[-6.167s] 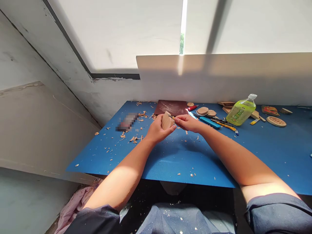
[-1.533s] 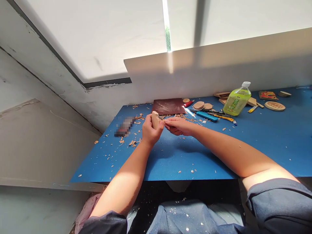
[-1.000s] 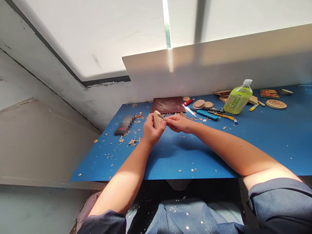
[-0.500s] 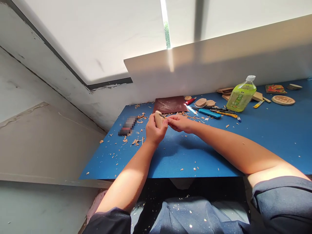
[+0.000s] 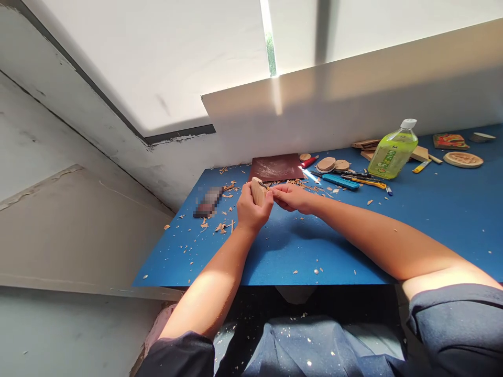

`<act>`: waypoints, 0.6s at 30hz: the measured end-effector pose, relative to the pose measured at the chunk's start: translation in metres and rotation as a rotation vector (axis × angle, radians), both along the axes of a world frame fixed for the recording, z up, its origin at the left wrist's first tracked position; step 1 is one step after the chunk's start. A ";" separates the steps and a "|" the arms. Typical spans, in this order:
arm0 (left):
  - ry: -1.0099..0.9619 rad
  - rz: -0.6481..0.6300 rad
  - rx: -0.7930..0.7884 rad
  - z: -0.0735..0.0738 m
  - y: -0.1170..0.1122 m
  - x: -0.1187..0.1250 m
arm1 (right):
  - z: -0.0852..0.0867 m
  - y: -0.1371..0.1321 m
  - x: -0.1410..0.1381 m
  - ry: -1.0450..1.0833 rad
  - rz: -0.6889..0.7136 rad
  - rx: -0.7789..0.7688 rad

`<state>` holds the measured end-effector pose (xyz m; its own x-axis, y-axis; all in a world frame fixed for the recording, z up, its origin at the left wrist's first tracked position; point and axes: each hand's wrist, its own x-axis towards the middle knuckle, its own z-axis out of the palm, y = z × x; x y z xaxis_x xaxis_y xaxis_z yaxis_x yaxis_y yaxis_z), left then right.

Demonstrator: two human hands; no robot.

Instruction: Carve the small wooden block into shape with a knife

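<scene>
My left hand point(image 5: 253, 209) is wrapped round a pale wooden block point(image 5: 259, 193) with a rounded top, held above the blue table. At the block's upper right side lies the thin dark blade of a small carving knife point(image 5: 264, 185). My right hand point(image 5: 293, 198) pinches this knife, and its fingers hide most of the handle. The left thumb sits close to the right fingertips, near the blade. Just behind the hands is a brown sheet point(image 5: 275, 167), which looks like sandpaper.
Wood shavings point(image 5: 222, 228) litter the blue table point(image 5: 393, 230). Right of the hands lie a blue cutter point(image 5: 340, 181), a red-handled tool point(image 5: 309, 162), round wood slices point(image 5: 326, 164) and a green drink bottle point(image 5: 393, 152). A blurred dark object point(image 5: 208, 201) lies left.
The whole view has shifted slightly, so things appear a little further right. Both hands keep almost the same hold on the block and knife.
</scene>
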<state>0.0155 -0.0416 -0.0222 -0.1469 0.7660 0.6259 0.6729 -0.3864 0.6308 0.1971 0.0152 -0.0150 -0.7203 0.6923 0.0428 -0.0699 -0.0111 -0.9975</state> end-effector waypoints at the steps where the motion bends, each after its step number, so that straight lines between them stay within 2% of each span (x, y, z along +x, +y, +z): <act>1: 0.000 0.003 0.001 0.000 0.000 0.000 | 0.000 0.000 0.000 0.000 -0.001 -0.003; 6: 0.009 0.019 0.017 0.001 0.000 0.001 | 0.001 0.001 0.001 -0.006 0.002 0.008; 10: 0.016 0.105 0.041 0.001 0.005 -0.005 | 0.002 0.003 0.001 -0.014 -0.005 -0.019; 12: -0.010 0.101 0.052 0.000 0.010 -0.010 | 0.003 0.004 0.000 -0.016 -0.029 -0.043; 15: -0.124 -0.047 0.017 -0.005 0.016 -0.017 | 0.007 0.004 0.002 -0.028 -0.056 -0.058; 18: -0.274 -0.236 -0.085 -0.009 0.022 -0.020 | 0.011 0.003 0.005 -0.032 -0.022 -0.055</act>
